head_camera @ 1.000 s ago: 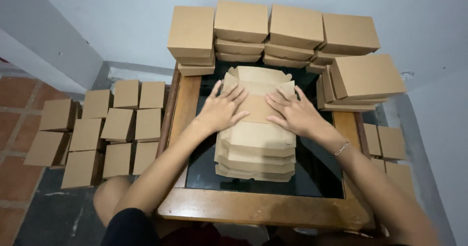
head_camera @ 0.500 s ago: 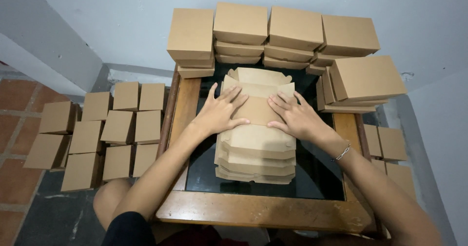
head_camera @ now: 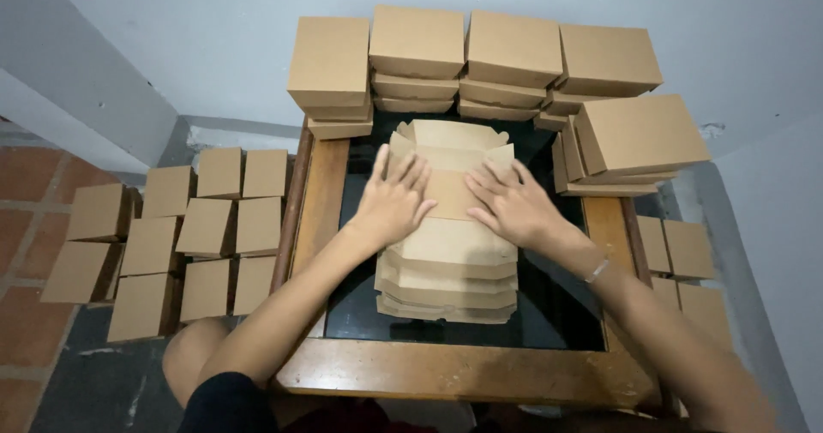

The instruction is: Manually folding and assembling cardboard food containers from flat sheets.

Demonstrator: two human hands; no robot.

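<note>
A: Pressing down from the head view: left hand (head_camera: 396,203) flat, fingers spread, on the topmost flat cardboard box blank (head_camera: 449,195), toward its 9 o'clock side.

B: And matching it, right hand (head_camera: 512,206), also flat and open, fingers fanned toward 11 o'clock, on the same blank toward 3 o'clock. Not gripping, just laid on top; fingertips of both close together near the middle fold but not touching.

A: Lying under that blank, a stack of flat blanks (head_camera: 447,279), fanned slightly toward 6 o'clock, at the centre of the dark glass table top (head_camera: 557,313). Framed all round by the wooden table rim (head_camera: 463,373).

B: Standing at 12 o'clock, along the far edge of the table, a row of folded brown boxes (head_camera: 417,40), stacked two or three high against the pale wall (head_camera: 171,39).

A: Leaning at 2 o'clock, one larger tilted box (head_camera: 643,133) on top of a few more.

B: Spread at 9 o'clock on the floor, a grid of small folded boxes (head_camera: 206,227), rows touching, partly on red tiles (head_camera: 26,227).

A: Sitting at 3 to 4 o'clock, beside the table, more floor boxes (head_camera: 686,249), partly hidden behind the right forearm. Thin bracelet (head_camera: 597,270) on the right wrist.

B: Showing at 7 o'clock, a bare knee (head_camera: 189,356) below the table edge.
</note>
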